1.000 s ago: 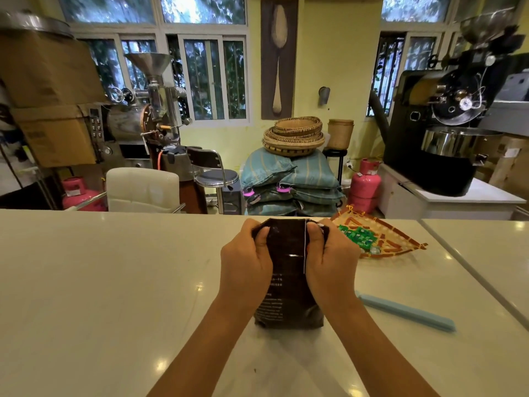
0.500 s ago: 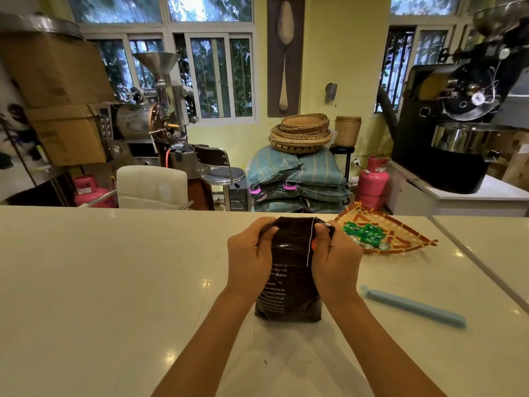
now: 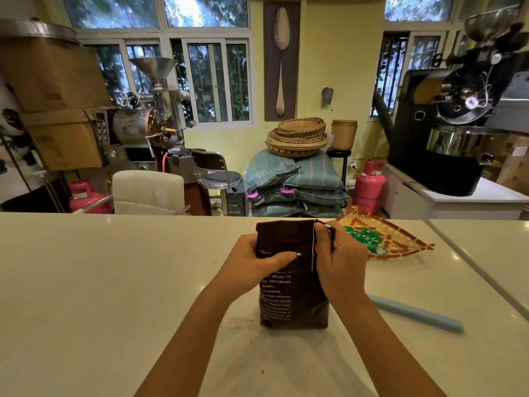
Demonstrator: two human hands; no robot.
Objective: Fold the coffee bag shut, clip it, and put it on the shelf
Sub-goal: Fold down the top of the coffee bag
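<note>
A dark brown coffee bag (image 3: 289, 299) with white print stands upright on the white counter (image 3: 114, 282), in the middle of the view. My left hand (image 3: 252, 265) grips its left side, thumb laid across the front below the top. My right hand (image 3: 337, 262) holds the bag's upper right corner, fingers curled around the edge. The top of the bag is flattened and stands straight up. A long light-blue clip (image 3: 415, 313) lies flat on the counter to the right of the bag, apart from both hands.
A woven fan-shaped tray (image 3: 400, 239) with small green packets sits behind the bag to the right. A seam in the counter runs diagonally at the far right. Beyond the counter are a white chair, stools, sacks, baskets, pink gas cylinders and coffee roasters.
The top of the bag has come up from under my hands and now stands taller. My left thumb has slid across the front; my right hand has shifted to the upper right corner.
</note>
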